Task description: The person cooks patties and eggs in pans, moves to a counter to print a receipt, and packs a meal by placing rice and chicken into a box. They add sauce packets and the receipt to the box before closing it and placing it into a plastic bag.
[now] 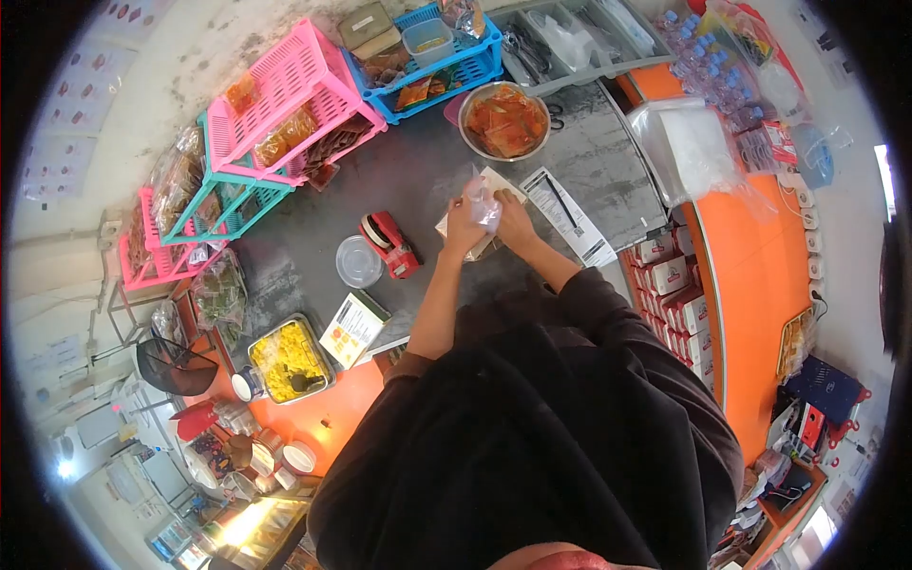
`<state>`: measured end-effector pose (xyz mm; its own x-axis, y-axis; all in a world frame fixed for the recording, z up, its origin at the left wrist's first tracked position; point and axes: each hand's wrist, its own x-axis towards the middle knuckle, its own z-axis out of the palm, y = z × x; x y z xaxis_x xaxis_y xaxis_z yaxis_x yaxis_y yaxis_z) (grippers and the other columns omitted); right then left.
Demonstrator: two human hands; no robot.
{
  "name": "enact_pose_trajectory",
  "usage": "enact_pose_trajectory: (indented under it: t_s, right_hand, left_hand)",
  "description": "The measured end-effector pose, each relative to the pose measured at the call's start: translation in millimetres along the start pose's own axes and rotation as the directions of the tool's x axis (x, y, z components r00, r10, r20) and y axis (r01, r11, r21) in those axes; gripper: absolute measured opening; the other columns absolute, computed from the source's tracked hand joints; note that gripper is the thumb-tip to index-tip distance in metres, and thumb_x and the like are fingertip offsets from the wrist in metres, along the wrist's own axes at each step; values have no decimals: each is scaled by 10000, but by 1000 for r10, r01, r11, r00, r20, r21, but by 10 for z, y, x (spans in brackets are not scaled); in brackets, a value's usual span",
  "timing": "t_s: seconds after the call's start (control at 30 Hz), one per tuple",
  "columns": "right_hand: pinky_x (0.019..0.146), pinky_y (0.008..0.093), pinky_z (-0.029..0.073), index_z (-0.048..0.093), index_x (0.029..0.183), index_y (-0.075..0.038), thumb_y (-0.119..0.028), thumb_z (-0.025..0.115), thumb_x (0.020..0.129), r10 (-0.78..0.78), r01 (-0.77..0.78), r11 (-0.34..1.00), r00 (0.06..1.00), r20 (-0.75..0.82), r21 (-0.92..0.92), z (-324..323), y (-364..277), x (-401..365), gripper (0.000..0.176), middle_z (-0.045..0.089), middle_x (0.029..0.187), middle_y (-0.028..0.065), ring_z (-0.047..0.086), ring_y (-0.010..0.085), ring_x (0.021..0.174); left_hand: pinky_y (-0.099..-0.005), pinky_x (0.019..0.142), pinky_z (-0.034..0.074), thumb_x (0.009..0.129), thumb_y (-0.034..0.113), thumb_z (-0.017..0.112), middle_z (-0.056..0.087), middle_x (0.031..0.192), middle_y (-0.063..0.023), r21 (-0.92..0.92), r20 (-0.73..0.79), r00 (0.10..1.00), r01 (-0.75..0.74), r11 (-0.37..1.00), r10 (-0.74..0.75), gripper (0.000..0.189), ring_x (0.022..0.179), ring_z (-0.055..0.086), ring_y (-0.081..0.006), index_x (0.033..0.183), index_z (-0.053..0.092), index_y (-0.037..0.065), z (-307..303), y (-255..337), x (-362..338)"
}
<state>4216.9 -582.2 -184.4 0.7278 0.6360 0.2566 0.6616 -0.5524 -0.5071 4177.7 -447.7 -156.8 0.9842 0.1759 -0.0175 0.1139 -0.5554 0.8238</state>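
Observation:
My left hand (464,228) is closed around a clear plastic bag (484,207) with pale contents that I cannot make out. Close beside it, my right hand (516,226) has its fingers curled at the edge of a beige paper packet (494,178). The packet lies under the bag and is partly covered by both hands. To the right rests a printed paper slip (570,217) with a dark pen-like stick (564,201) across it. A red and black stapler (389,245) lies to the left, next to a round clear lid (359,261).
A metal bowl (503,120) of orange-red food stands at the back, with black scissors (557,116) beside it. Pink baskets (285,95) and a blue basket (432,76) line the back left. A tray (328,372) of yellow food sits front left; red-white boxes (679,285) are stacked right.

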Motion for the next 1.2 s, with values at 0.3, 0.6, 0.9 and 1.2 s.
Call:
enact_pose_trajectory:
  t_s: [0.3,0.6,0.9,1.2]
  right_hand:
    - [768,460,463,468,1216,-49,-87,575,798,433,-451,891,877,-207,-50,-259,406,-44,434,533,895,187,535,375,887]
    - [868,485,448,469,1200,-13,-143,670,746,590,-581,792,807,-7,-189,-523,1037,-690,513,439,1142,227,464,413,1093]
    - [729,495,493,581,927,50,-85,611,780,609,-607,792,794,3,64,-456,1586,-776,203,636,807,224,620,440,759]
    - [704,431,503,620,1040,-8,-194,648,835,592,-636,654,768,246,411,-882,2071,-927,278,642,815,159,628,334,759]
  left_hand:
    - [-402,962,353,731,138,738,438,1343,-167,-45,-314,949,8,999,-22,835,1116,524,-340,1420,270,73,168,156,-238]
    - [-367,706,465,719,177,673,516,1006,-125,-518,680,435,855,33,-590,396,849,548,-249,1050,553,-5,993,635,-944]
    - [-358,595,499,727,57,689,652,839,-141,-569,254,520,762,309,-815,288,686,633,-251,972,595,-61,2361,802,-428]
    - [-364,765,505,828,9,611,617,1101,-159,-801,267,669,555,227,-694,345,929,622,-260,1155,522,-54,2464,810,-612]
